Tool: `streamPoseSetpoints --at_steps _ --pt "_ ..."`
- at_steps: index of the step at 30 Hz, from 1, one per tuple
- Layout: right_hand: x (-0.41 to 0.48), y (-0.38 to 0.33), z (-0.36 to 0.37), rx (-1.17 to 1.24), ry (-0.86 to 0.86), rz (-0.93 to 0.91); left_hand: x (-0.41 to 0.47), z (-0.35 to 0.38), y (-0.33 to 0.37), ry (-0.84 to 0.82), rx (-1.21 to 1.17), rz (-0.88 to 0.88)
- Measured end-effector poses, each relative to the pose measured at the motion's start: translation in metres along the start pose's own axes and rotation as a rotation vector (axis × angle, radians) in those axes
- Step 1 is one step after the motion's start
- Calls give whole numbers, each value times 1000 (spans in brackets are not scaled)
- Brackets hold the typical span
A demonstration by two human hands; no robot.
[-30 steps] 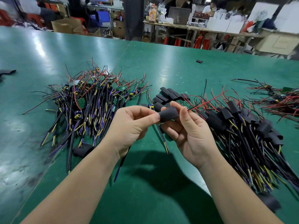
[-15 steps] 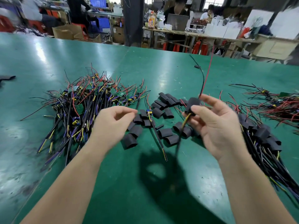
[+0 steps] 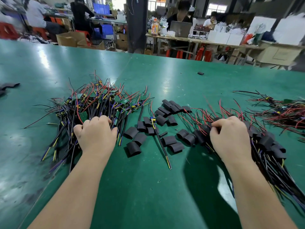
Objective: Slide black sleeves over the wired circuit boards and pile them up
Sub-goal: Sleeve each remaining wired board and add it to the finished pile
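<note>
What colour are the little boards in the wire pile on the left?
The boards are green, one with a white marking. The head view shows them best.

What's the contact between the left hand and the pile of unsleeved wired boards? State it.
Touching. The head view shows the left hand lying on the unsleeved pile, its fingers curled down among the black cables.
</note>
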State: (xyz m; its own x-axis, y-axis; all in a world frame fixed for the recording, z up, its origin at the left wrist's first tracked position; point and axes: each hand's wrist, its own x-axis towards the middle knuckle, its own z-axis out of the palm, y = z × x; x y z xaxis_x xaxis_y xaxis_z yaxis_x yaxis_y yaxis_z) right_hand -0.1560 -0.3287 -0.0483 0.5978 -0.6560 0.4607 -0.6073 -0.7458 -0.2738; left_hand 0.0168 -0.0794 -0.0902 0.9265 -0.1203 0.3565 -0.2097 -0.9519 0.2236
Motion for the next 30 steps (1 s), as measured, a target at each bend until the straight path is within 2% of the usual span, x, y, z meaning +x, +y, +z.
streamPoseSetpoints --at_steps 6,11,16,24,30 --pt "-13 -12 11 71 -128 -3 8 -1 1 -8 67 -33" --pt "-12 -8 9 144 -26 27 8 1 0 47 -22 -59" --pt "-12 -3 8 106 -86 46 15 -1 -9 69 23 -78" --pt "-14 -7 10 175 -50 42 22 3 -14 127 -38 -151" --pt "-15 -7 11 227 -7 12 27 2 -9 52 39 -173"
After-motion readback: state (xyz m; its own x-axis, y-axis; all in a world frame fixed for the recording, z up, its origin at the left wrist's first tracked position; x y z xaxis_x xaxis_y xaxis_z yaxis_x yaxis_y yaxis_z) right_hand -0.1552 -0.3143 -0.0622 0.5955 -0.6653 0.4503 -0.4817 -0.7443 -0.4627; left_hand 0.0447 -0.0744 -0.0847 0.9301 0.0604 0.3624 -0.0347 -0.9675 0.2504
